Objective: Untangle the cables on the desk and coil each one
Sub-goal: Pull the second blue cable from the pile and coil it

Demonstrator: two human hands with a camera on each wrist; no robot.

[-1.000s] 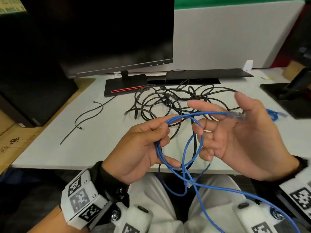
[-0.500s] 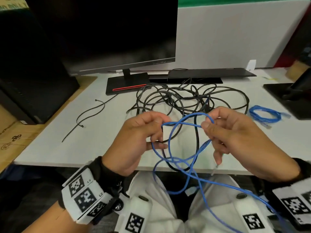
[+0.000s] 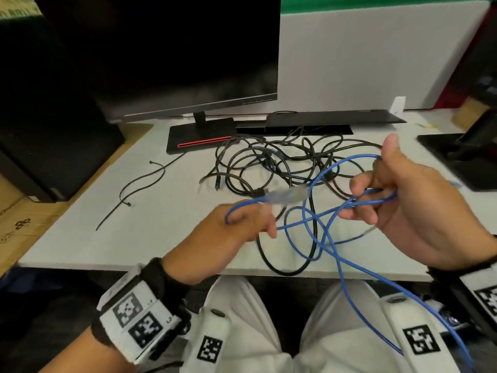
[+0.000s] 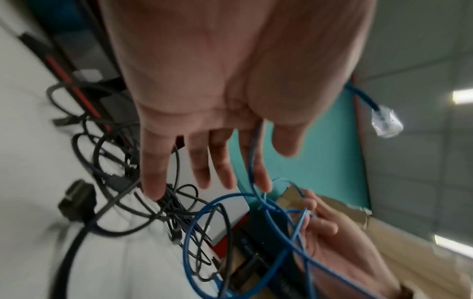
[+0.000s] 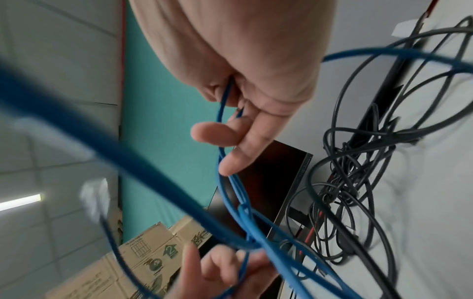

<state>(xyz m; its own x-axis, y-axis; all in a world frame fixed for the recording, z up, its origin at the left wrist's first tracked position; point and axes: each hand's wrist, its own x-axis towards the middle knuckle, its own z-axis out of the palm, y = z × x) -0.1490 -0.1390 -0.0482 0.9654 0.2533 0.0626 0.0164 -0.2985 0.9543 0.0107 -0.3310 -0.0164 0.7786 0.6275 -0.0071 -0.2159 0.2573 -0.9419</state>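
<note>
The desk (image 3: 80,238) carries a black tangle (image 3: 269,162) of cables lying beyond both hands, and the blue cable (image 3: 309,227) is held up in the air between them, its long tail dropping off the near edge over the lap.

The right hand (image 3: 408,205) has its grip clamped on the blue cable: fingers curled round a bundle of two or three strands, thumb up. The left hand (image 3: 231,232) holds the same cable near its clear plug (image 3: 285,196), which juts out past the fingers towards the right. From the left wrist view the cable runs between the fingers, which lie fairly straight, so this grip looks light rather than tight.

The step in hand seems to be freeing the plug end from the loops that hang below the right grip. To do it well, I would keep the right grip firm on the gathered strands, lead the plug back through whichever loop it crosses, and avoid pulling hard, since tension would likely tighten the crossing just under the hands.

The plug and left fingertips are blurred in the head view. Whether the crossing strands form a true knot cannot be told. One black loop (image 3: 285,254) hangs over the near desk edge below the hands; whether it is caught in the blue cable is unclear. The tail's far end is cut off.
</note>
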